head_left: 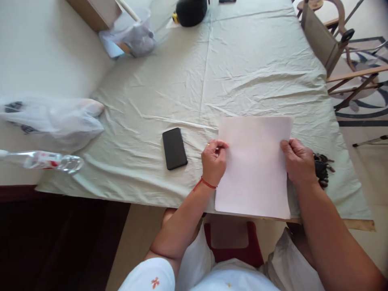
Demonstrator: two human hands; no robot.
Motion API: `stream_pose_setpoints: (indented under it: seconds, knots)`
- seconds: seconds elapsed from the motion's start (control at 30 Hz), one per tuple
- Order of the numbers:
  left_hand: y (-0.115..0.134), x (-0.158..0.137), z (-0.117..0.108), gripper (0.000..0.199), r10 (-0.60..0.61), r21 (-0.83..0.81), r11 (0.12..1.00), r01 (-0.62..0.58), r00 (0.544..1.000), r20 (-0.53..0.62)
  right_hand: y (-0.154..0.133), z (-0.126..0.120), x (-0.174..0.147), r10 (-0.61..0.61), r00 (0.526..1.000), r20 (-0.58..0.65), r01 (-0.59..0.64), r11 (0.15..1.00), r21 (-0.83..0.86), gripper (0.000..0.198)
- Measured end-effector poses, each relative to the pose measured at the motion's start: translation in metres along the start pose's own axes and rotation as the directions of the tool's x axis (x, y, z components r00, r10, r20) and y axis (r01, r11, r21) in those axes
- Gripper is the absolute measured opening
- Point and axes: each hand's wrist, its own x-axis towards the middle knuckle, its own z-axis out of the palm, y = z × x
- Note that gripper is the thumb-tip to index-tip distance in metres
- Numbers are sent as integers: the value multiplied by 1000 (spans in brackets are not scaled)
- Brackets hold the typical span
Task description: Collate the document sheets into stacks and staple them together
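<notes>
A stack of white paper (256, 173) lies at the table's front edge, its lower end reaching the edge. My right hand (298, 159) grips the stack's right side, thumb on top and the other fingers mostly hidden. At the left side, my left hand (214, 159) is closed, with curled fingers and the index fingertip over the paper; its exact hold is partly hidden. A red string bracelet (207, 184) circles the left wrist. To the left of that hand lies a black smartphone (175, 148), screen up. Dark keys (323, 167) sit just beyond my right hand.
A wrinkled pale green cloth (169, 97) covers the table. At the left are a clear plastic bottle (45, 160) and a white plastic bag (57, 125). Farther back stand a bagged container (139, 38), a cardboard box (98, 14) and a black round object (191, 12). A folding chair (321, 38) stands right.
</notes>
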Motion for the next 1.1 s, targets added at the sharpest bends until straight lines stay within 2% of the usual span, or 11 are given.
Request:
stream_pose_setpoints:
  seconds: [0.07,0.1,0.17,0.2,0.27,0.37,0.43,0.53,0.73,0.87,1.1]
  knots:
    - [-15,2,-2,7,-19,93,995,31,991,-135,-3,-3,-6,26,1000,-18,-25,998,51,36]
    - [-20,1,-4,12,-56,95,993,76,980,-193,-7,-4,-10,30,999,-31,-27,996,89,34]
    - [-23,-2,-7,33,-96,30,994,104,977,-192,-15,-4,-15,17,997,-78,-9,995,98,34]
    - [-22,-3,-7,40,-114,-27,993,111,981,-159,-18,-4,-17,25,994,-105,-15,995,96,33]
    - [-19,-5,-6,51,-193,-176,966,187,981,-14,-23,-2,-18,84,989,-123,-62,983,175,32]
    - [-16,-6,-3,51,-312,-298,879,372,922,229,-26,0,-16,172,980,-102,-127,930,345,28]
    - [-16,-6,-4,48,-346,-314,844,435,888,301,-28,1,-14,192,977,-93,-138,902,409,25]
    - [-18,-8,-5,48,-336,-329,842,427,893,300,-31,-1,-11,228,971,-77,-172,880,443,23]
    - [-26,-12,-4,49,-324,-296,879,374,924,206,-25,-4,-12,251,968,24,-237,874,423,19]
    - [-27,-10,-2,54,-346,-296,876,380,924,161,-22,-4,-12,259,962,84,-269,857,439,14]
    - [-22,-10,1,56,-376,-340,848,405,914,150,-19,-8,-8,293,952,92,-303,847,436,15]
